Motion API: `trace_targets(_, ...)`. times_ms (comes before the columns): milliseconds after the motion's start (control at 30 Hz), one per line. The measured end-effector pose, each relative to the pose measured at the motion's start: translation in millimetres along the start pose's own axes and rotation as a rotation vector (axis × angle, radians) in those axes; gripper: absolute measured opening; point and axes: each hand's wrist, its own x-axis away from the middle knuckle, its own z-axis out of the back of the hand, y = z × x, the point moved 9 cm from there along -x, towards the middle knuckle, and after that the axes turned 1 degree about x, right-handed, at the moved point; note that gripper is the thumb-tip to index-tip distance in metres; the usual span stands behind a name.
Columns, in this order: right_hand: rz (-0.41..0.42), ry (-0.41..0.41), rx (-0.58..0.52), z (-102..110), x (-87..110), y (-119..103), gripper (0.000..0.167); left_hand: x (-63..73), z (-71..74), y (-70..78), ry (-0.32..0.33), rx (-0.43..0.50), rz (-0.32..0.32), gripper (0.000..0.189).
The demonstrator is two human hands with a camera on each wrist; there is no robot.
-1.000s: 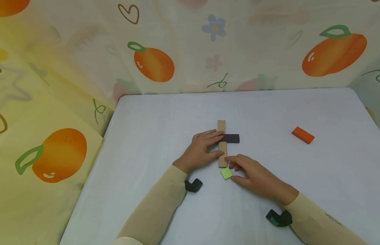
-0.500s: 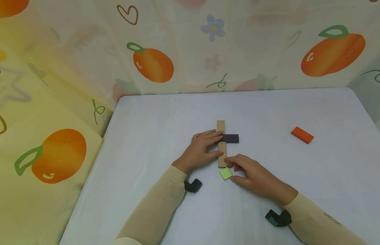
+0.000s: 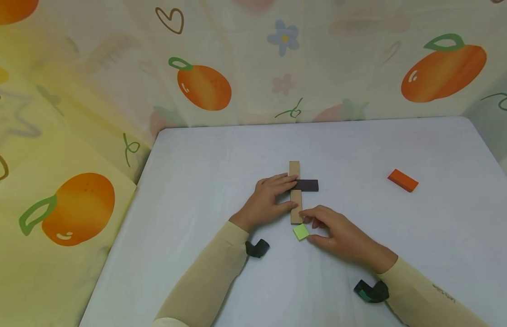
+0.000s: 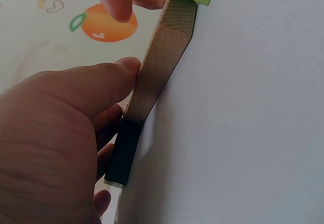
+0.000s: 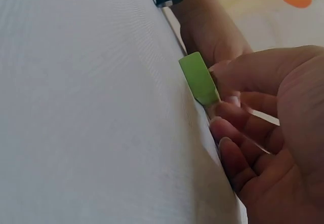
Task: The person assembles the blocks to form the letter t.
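In the head view, two wooden blocks stand in line, a near one (image 3: pixel 295 196) and a far one (image 3: pixel 294 167), with a dark block (image 3: pixel 310 185) lying crosswise between them. My left hand (image 3: pixel 267 200) rests straight fingers on the dark block's left end, its thumb against the near wooden block. At that block's near end sits a small green block (image 3: pixel 301 232), turned like a diamond. My right hand (image 3: pixel 339 234) pinches it with curled fingers, thumb at its right corner, index fingertip at the wooden block. The right wrist view shows the green block (image 5: pixel 199 77) by the thumb.
An orange-red block (image 3: pixel 403 180) lies alone on the right of the white table (image 3: pixel 216 154). A patterned cloth (image 3: pixel 245 68) hangs behind the table and along its left side. Dark wrist devices sit under both sleeves.
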Motion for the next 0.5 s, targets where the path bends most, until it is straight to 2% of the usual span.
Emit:
trace_targets(200,0.022,0.054,-0.08,10.5,2.3,0.5,0.054,0.7,0.3,0.5,0.006,0.001,-0.002,0.061)
trace_targets(500,0.038,0.109,-0.226,30.6,5.6,0.3,0.042,0.8,-0.9,-1.4,0.004,0.001,0.01,0.062)
